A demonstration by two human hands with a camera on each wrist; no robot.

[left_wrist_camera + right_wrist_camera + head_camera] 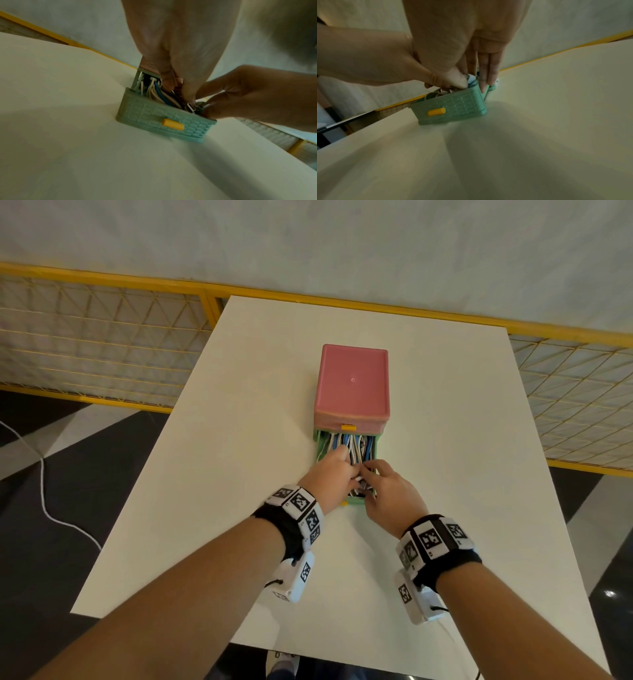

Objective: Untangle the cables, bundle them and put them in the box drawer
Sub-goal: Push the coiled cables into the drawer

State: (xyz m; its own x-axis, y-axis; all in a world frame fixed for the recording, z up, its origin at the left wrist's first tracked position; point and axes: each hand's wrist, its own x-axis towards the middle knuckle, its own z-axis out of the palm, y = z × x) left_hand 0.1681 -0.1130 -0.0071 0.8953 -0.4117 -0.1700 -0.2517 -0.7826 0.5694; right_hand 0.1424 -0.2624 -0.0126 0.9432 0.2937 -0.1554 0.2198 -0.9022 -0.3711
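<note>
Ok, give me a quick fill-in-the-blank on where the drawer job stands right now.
1. The green drawer under the pink box is pulled ____.
2. The cables lie ____ the drawer.
3. The drawer's handle is coloured ____.
4. Both the left hand and the right hand reach into the ____.

Missing: open; inside; yellow; drawer

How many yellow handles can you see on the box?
2. One yellow handle is on the closed pink drawer at the top. The other yellow handle is on the front of the open green drawer, near the hands. More drawers may be hidden underneath.
</note>
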